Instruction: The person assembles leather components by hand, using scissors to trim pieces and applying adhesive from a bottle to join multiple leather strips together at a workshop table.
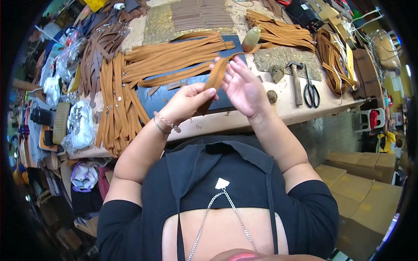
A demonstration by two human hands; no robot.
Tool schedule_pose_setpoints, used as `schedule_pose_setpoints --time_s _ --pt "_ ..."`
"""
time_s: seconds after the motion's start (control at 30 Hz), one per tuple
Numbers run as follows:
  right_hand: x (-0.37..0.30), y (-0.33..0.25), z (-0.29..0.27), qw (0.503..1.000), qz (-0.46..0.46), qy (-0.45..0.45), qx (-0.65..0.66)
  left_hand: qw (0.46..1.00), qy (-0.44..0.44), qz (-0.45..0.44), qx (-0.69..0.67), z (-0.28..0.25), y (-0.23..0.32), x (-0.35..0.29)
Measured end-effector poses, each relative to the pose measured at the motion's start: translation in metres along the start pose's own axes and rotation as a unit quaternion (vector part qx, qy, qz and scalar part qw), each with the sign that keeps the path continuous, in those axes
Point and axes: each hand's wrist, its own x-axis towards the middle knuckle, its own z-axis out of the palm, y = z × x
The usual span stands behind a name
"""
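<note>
Cluttered workshop stock crowds round a pale, broad desk (226,123), and above its front edge a long, flat, caramel-brown strap (217,75) is held up before the person. The left hand (191,98) pinches its near part between thumb and fingers, while the right hand (244,85) is spread fairly wide, palm upward, its fingers passing behind the strap. With only the left hand clearly gripping, the strap could twist or slip if that pinch loosened. Its far end reaches close to a squat, translucent plastic bottle (251,40); touching or not, I cannot tell, but a sharp sweep of the strap might tip the bottle, and any liquid in it could stain the leather-like pieces. Below lies a dark blue, flat board (152,104) bearing caramel-brown layered straps (174,56), so a strap laid down there could get mixed up with them or tangle. More caramel-brown straps with small shiny bits (119,113) run down to the desk's left front edge, where a brushing forearm might drag them off. Farther right, a wooden-handled metal hammer (296,82) and black-handled scissors (311,93) lie near the right forearm; a careless backward swing could knock them.
</note>
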Motion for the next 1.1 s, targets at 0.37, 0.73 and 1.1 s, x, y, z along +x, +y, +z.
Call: schedule_pose_setpoints --time_s 0.37,0.73,1.1 --pt "-0.018 0.026 0.0 0.991 0.121 -0.017 -0.05 0.999 -0.02 -0.049 0.005 0.013 -0.005 -0.015" --pt "0.002 -0.039 0.008 0.994 0.026 -0.084 -0.068 0.993 0.008 -0.058 0.099 -0.005 -0.031 -0.045" --pt "-0.021 -0.055 0.036 0.98 -0.01 -0.113 -0.16 0.987 -0.01 -0.051 0.152 -0.01 -0.061 -0.049"
